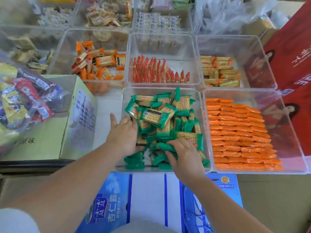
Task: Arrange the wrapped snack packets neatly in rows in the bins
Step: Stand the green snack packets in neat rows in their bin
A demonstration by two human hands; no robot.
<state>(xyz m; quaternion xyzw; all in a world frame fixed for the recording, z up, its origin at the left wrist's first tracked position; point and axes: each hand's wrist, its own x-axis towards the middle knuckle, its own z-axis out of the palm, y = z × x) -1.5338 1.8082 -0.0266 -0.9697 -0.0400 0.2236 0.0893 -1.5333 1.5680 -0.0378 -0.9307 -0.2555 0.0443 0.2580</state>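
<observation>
Green packets (pixel 161 118) sat jumbled in the bin (pixel 198 105). Right hand (pixel 183 153) was curled round one packet (pixel 165 146) near the bin's front. Left hand (pixel 123 132) dug in by its left wall, grip hidden, couldn't tell. Probably light, slippery, brittle inside, so I'd pinch the long edges.

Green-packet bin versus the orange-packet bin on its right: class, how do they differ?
The green-packet bin holds a jumbled heap; the orange-packet bin holds flat, neat rows. The left hand and right hand are in the green-packet bin; neither touches the orange-packet bin. Both are clear plastic bins.
</observation>
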